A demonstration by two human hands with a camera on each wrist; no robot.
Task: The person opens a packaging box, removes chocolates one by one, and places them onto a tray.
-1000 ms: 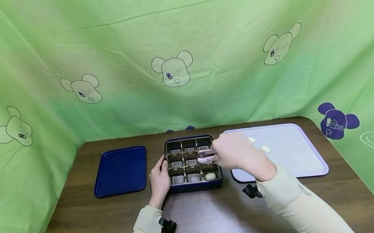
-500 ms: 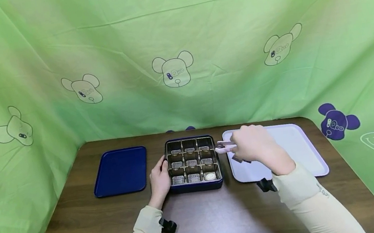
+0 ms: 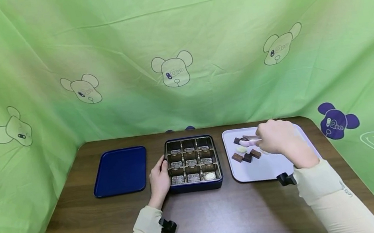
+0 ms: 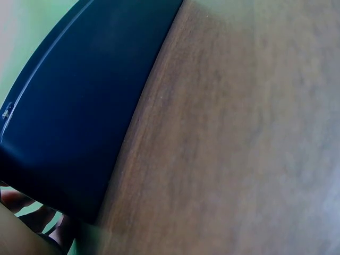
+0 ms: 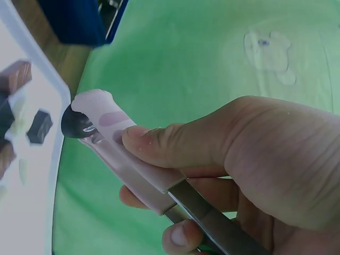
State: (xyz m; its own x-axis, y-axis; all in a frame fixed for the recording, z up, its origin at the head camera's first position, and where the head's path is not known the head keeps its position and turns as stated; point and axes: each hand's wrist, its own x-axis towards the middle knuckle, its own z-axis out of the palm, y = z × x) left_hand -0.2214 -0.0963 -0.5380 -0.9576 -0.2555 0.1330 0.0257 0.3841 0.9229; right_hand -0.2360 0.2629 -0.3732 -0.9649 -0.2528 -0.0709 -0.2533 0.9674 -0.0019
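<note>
My left hand [image 3: 160, 179] holds the left side of a dark blue chocolate box [image 3: 197, 186], thumb at the rim. In the left wrist view the box wall [image 4: 79, 117] fills the left, with fingertips at its lower corner. Inside, a brown plastic insert has several compartments; a white oval chocolate [image 3: 209, 176] lies in the front right one. Over the white tray [image 3: 264, 171], my right hand [image 3: 277, 137] grips small tongs [image 5: 133, 143] with pale pink ends. A dark rounded piece [image 5: 77, 125] shows at their tip; I cannot tell whether it is part of the tongs.
Brown chocolates [image 3: 237, 157], dark chocolates [image 3: 247, 158] and a white oval chocolate [image 3: 241, 150] lie on the tray's left half. A flat blue tray or lid [image 3: 120, 170] lies left of the box. Green curtain [image 3: 178, 105] surrounds the brown table [image 3: 210, 225].
My right hand has moved right with the tongs, from over the box to over the white tray, uncovering chocolates there. My left hand and the box have stayed in place.
</note>
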